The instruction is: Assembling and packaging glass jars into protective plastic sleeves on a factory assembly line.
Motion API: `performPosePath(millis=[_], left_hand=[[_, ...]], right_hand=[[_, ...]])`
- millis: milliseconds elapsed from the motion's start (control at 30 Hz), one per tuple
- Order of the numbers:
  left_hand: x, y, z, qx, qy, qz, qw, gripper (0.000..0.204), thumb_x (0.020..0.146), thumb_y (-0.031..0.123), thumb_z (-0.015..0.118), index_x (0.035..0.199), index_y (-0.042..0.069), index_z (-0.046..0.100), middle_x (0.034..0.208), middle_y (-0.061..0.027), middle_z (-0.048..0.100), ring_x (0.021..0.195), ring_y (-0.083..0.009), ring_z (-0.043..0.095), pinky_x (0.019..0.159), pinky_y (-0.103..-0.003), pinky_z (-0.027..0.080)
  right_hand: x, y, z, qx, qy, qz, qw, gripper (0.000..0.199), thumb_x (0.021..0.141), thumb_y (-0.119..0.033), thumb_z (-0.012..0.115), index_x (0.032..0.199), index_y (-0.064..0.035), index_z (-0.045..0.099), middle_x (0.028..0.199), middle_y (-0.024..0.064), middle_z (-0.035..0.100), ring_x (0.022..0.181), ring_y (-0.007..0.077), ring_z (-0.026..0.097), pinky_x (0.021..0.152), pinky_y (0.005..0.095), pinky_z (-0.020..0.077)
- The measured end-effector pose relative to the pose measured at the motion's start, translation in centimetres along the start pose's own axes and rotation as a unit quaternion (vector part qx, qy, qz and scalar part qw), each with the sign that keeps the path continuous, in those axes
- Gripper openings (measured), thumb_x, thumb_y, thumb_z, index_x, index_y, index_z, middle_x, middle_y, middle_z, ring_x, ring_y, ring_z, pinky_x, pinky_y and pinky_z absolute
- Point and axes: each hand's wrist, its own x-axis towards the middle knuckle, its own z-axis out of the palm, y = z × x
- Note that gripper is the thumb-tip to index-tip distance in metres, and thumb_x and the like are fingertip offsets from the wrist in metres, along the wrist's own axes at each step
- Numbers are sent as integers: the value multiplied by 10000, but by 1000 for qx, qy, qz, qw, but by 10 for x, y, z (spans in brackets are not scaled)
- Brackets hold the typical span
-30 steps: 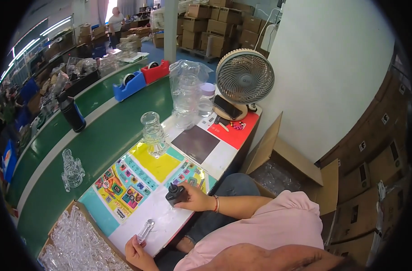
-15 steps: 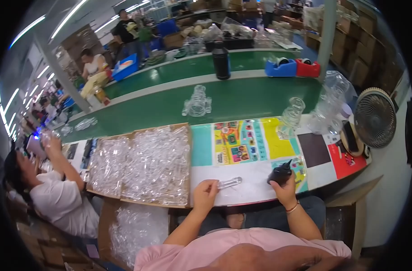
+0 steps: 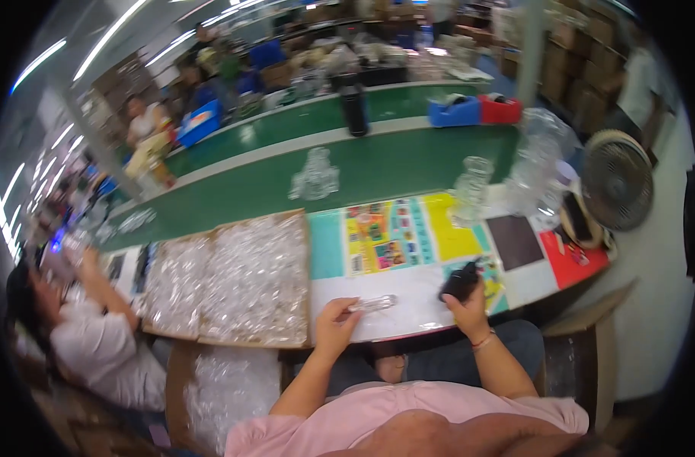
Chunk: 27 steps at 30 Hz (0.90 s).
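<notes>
Between the fingers of my left hand (image 3: 335,323) is one end of a small clear plastic tube-like piece (image 3: 376,303), which points right above the white part of the worktop (image 3: 385,326). A black bottle with a narrow nozzle (image 3: 459,282) is in the grip of my right hand (image 3: 469,311), tilted up over the right side of the worktop. The two hands are apart, and the piece does not touch the bottle. Left of my left hand, a shallow cardboard box (image 3: 308,274) holds many clear plastic pieces.
Clear plastic assemblies stand on the green conveyor (image 3: 408,156) and the worktop's far right. A fan (image 3: 618,181) is at the right. Beyond are a black bottle (image 3: 353,108) and a blue-and-red tape dispenser (image 3: 475,111). A co-worker (image 3: 96,335) sits at left, near an open carton (image 3: 233,396).
The whole view has shifted and blurred slightly as the head turned. Both hands keep hold of the same things, and the bottle's nozzle now looks less distinct.
</notes>
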Motion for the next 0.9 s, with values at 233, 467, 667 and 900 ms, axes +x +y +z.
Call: performPosePath(millis=[233, 467, 667, 900], left_hand=[[-7, -13, -19, -18, 27, 13, 999, 235, 721, -69, 618, 948, -8, 623, 937, -84, 578, 841, -177, 550, 725, -261, 442], [-6, -22, -7, -127, -4, -73, 989, 285, 794, -87, 572, 1072, -27, 557, 1071, -78, 526, 895, -138, 541, 772, -234, 459], [-4, -9, -7, -98, -5, -56, 994, 249, 807, -69, 570, 1053, -28, 567, 1086, -87, 524, 930, -151, 548, 782, -242, 467], [-4, -1, -10, 27, 18, 27, 999, 259, 741, -50, 592, 986, 30, 618, 987, -95, 603, 869, -173, 575, 727, -260, 488]], right_hand=[[5, -7, 20, -130, -39, -23, 990, 761, 738, -112, 754, 1309, -21, 260, 1116, 121, 527, 970, 175, 561, 843, 309, 465], [0, -28, 14, -118, -43, 28, 992, 719, 762, -61, 717, 1296, -28, 236, 1134, 116, 534, 1008, 170, 560, 856, 297, 468], [0, -25, 11, -149, -61, 47, 986, 707, 768, -52, 709, 1289, -30, 232, 1144, 118, 533, 1018, 167, 557, 862, 294, 459], [0, -10, 14, -97, -33, 7, 995, 650, 760, -138, 733, 1254, -37, 323, 1074, 107, 538, 960, 168, 555, 848, 314, 456]])
